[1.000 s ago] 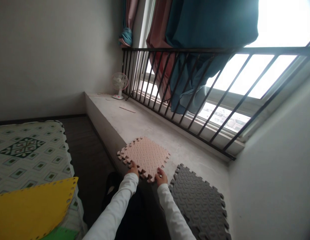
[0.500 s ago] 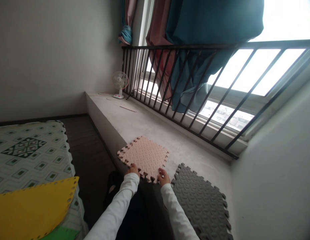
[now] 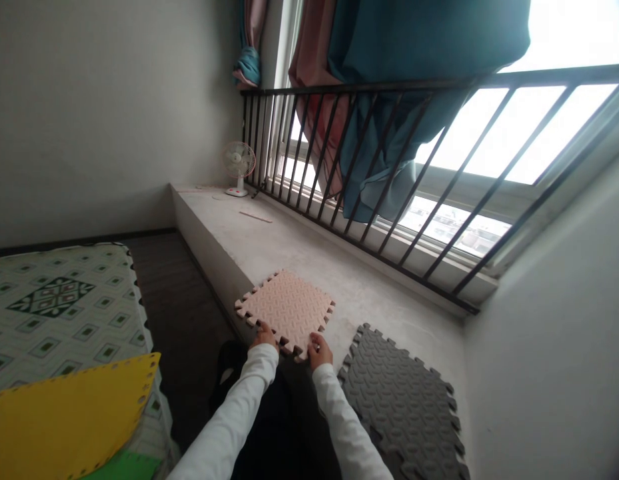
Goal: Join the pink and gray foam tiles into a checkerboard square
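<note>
A pink foam mat tile (image 3: 289, 303) with toothed edges lies over the front part of the pale ledge. My left hand (image 3: 264, 337) is closed on its near edge, toward the left. At the tile's near right corner, my right hand (image 3: 319, 350) has its fingers bent around the edge, thumb and fingertips close together. Parts of both hands' fingers are hidden beneath the tile. To the right of my right hand, a dark grey foam mat tile (image 3: 406, 400) rests on the ledge, apart from the pink one.
Behind the ledge (image 3: 229, 233) runs a black metal railing (image 3: 334, 167) before a window with a teal and pink curtain (image 3: 389, 40). A small fan (image 3: 238, 163) stands at its far end. A yellow sheet (image 3: 69, 420) and a green piece (image 3: 124, 467) lie on the patterned bed cover (image 3: 104, 293).
My right hand has shifted slightly left along the pink tile's edge. The tile's near right corner has moved a little left and away from me.
</note>
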Demonstrator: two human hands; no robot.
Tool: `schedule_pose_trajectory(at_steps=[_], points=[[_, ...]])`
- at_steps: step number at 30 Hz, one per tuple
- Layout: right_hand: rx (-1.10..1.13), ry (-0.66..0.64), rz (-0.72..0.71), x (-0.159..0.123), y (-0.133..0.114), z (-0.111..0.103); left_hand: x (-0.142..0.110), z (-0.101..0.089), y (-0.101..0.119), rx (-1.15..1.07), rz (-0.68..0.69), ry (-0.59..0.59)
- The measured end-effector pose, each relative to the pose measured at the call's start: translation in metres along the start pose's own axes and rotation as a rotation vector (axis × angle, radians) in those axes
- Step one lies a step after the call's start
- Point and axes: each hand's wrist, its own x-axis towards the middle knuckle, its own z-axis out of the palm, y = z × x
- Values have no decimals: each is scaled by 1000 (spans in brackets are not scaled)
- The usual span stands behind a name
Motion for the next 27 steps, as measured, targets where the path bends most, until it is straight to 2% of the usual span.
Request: schedule_pose_trajectory(at_steps=[10,14,16,18,20,23,27], points=[[-84,7,-69,-8,-1,9,-6,-5,3,84,94,-30],[-90,-52,-77,-10,3,0,-6,-6,3,99,104,-20],[-39,-31,-102,-17,5,-9,-6,-6,3,106,114,-25],[90,4,-67,-31,12,-21,-5,-6,4,115,119,-40],[279,-14,68,-52,24,-34,-3,-6,6,122,120,-49],[570,-74,386,-92,56,-53,0,-3,8,125,123,-40],[881,137,803,-139,99,-82,4,2,9,108,111,-13]])
